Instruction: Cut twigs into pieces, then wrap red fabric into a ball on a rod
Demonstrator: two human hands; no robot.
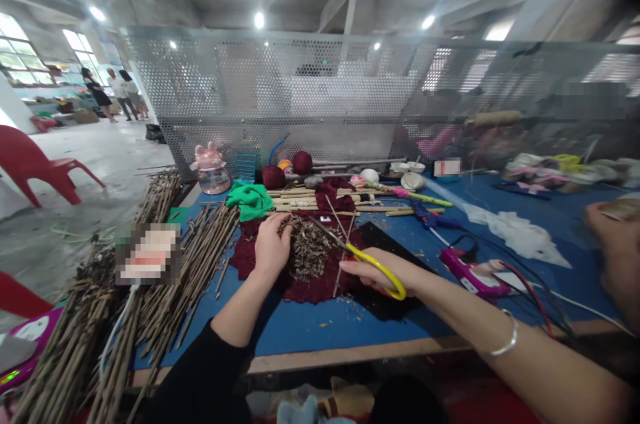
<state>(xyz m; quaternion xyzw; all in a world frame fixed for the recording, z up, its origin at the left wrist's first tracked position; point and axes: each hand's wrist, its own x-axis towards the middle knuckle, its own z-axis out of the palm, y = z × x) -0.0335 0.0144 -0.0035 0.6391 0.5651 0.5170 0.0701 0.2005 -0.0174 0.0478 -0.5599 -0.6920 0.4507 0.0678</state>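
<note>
Touching the left edge of a roundish clump of dry, curled plant scraps (307, 256), the left grip (273, 247) has its fingers bent over that edge; whether they pinch any of it I cannot tell. The right grip (399, 266) grasps a pair of yellow-handled scissors (399, 285) by the handle. The clump sits between the two, on a maroon cloth (245, 256) spread over the blue surface (280, 335), so it lies left of the right grip and just right of the left one. The left is the nearer, in contact; the right stands apart. The scissors' long axis slants from the right grip leftward and away from the person, the blade end near the clump's right side. Thin pieces cross there, so how far the blades are parted is unclear. The clump itself shows no clear long axis.

Counted: one clump, one pair of scissors, one green cloth (249, 200) beyond the left grip, two maroon yarn balls (303, 163), one pink-topped bottle (213, 171), one blue glue gun (425, 215) and one magenta power strip (465, 272) near the right forearm. Dry stems (200, 257) lie left of the left arm, too many to tally. One hand of another person (613, 244) shows at the right edge.
</note>
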